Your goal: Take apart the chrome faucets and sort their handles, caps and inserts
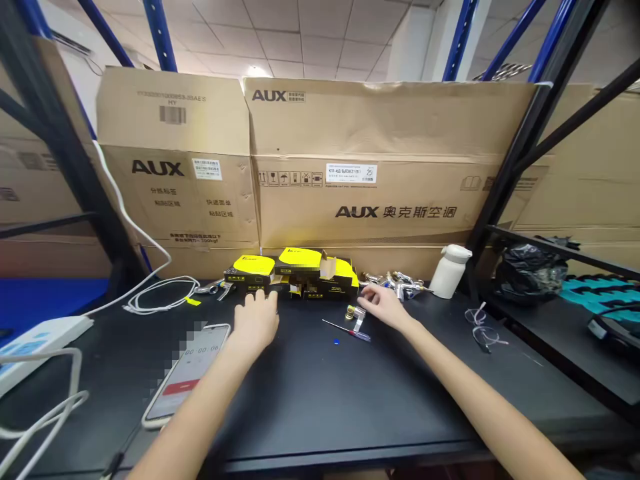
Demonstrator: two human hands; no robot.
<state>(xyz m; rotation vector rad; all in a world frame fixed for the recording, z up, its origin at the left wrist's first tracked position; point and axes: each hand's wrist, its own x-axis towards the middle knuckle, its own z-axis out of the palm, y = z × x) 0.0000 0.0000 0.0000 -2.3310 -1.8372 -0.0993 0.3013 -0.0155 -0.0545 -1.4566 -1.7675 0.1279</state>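
My left hand [256, 321] is stretched palm down over the black table, its fingers apart and their tips close to the front of the black-and-yellow boxes [254, 267]. I cannot tell if they touch the boxes. Opposite it, my right hand [384, 307] has loosely curved fingers beside a small brass-and-chrome fitting [351, 312] and a chrome lever [359, 320]. Nothing shows in its grasp. A screwdriver [356, 335] with a clear bluish handle lies in front of these parts, with a small blue cap [336, 341] nearby. Behind my right hand are several chrome taps [400, 283] in a heap.
A phone [187, 373] showing a timer lies under my left forearm. Chrome parts [215, 288] and a coiled white cable [160, 297] are at the left, near a power strip [45, 347]. A white bottle [450, 272] and glasses [484, 327] sit right. Cardboard [390, 180] stands behind.
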